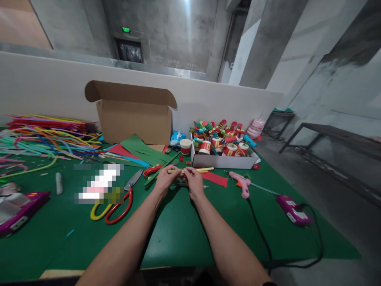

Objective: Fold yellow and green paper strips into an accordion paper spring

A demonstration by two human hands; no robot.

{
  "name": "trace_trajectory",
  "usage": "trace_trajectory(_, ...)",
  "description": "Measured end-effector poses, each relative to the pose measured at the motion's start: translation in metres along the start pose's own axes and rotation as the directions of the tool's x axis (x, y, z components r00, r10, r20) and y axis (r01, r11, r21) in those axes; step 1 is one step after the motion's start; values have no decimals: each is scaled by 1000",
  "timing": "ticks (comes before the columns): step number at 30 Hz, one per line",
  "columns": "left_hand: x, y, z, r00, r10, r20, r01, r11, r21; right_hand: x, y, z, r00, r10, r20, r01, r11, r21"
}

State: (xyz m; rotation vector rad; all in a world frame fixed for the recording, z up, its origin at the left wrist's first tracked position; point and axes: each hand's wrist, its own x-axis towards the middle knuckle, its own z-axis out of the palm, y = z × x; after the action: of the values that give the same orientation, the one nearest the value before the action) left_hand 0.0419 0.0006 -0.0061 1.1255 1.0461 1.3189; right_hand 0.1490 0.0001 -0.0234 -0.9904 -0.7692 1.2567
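Both my hands meet over the middle of the green table [178,234]. My left hand [166,179] and my right hand [193,180] are closed in a pinch on the same thin yellow strip [205,170], which lies level between them and sticks out to the right. Just under the hands lie a red paper piece [216,178] and green paper strips [157,167]. A pink glue gun [242,184] rests to the right of my right hand.
Large red-handled scissors [120,206] and small red scissors [151,170] lie at the left. Behind stand an open cardboard box [133,119], a paper cup [185,146] and a white tray [223,161] of decorated cups. Pipe cleaners [41,135] are piled far left. A power strip [293,210] lies right.
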Motion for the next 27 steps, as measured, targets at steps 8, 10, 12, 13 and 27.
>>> trace_trajectory(8,1,0,-2,999,-5,-48,4,1000,-17,0,-6,0,997,39,61,-38,999,-15)
trace_trajectory(10,3,-1,-4,999,-12,-50,11,999,-32,-2,-7,-1,995,52,82,-52,999,-2)
trace_trajectory(12,4,-3,-5,998,-31,-51,28,998,-60,-2,-9,-1,994,55,100,-55,998,2)
trace_trajectory(13,4,-3,-5,998,-41,-49,37,996,-78,-3,-9,-1,993,52,105,-52,999,-1)
trace_trajectory(27,3,-1,-4,995,-87,-58,80,992,-101,-3,-15,-4,986,71,148,-63,997,-54)
